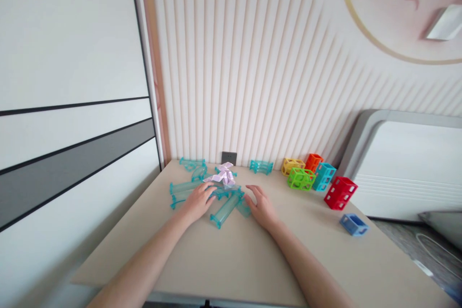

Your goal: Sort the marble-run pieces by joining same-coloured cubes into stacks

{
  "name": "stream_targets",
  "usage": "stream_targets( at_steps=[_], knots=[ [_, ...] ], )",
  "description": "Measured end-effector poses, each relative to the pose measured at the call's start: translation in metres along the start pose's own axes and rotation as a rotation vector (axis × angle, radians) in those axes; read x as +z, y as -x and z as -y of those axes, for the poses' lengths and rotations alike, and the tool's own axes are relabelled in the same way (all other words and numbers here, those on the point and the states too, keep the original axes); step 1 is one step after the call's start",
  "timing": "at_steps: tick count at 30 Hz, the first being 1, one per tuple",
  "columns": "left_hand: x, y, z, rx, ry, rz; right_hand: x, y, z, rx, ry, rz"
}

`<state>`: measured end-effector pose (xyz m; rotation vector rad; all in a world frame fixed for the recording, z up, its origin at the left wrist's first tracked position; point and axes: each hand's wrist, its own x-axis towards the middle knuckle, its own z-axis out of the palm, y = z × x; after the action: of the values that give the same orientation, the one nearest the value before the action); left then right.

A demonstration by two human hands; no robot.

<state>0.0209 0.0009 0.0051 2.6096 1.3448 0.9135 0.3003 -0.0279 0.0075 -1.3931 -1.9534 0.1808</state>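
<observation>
On the beige tabletop lies a loose pile of translucent teal plastic pieces that look like toy track sections. My left hand (199, 200) rests at the pile's left side, fingers stretched apart over a long teal piece (186, 186); whether it presses on it I cannot tell. Opposite it, my right hand (263, 208) has its fingers spread beside the pile, close to the end of a slanting teal trough (226, 210). Neither hand visibly grips anything. A lilac pinwheel-shaped piece (224, 175) sits on top, just beyond my fingers.
More teal pieces (262, 167) lie along the ribbed wall near a dark socket (229, 158). To the right stand openwork blocks: yellow (293, 166), orange (314, 161), green (301, 179), turquoise (324, 176), red (340, 193) and blue (354, 224). A white cabinet (72, 48) borders the left.
</observation>
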Motion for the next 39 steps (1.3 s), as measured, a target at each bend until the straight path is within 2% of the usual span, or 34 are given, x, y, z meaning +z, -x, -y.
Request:
stream_targets(
  at_steps=[3, 5, 10, 15, 29, 39],
  knots=[
    [0.001, -0.001, -0.003, -0.013, 0.029, -0.01, 0.007, 0.007, 0.019, -0.049, -0.028, 0.034],
    [0.0, -0.002, -0.005, -0.022, 0.056, -0.031, 0.01, 0.007, 0.02, -0.038, -0.056, 0.045],
    [-0.006, -0.002, -0.009, -0.042, 0.084, -0.104, 0.014, 0.003, -0.002, 0.034, -0.159, 0.109],
    [-0.011, -0.003, -0.011, -0.033, 0.092, -0.176, 0.015, 0.004, -0.013, 0.086, -0.193, 0.102],
    [-0.014, -0.001, -0.017, 0.032, 0.102, -0.082, 0.007, 0.005, -0.004, 0.067, -0.13, 0.112],
    [-0.013, -0.001, -0.021, 0.113, 0.092, -0.11, 0.009, 0.006, -0.003, 0.093, -0.153, 0.07]
  ],
)
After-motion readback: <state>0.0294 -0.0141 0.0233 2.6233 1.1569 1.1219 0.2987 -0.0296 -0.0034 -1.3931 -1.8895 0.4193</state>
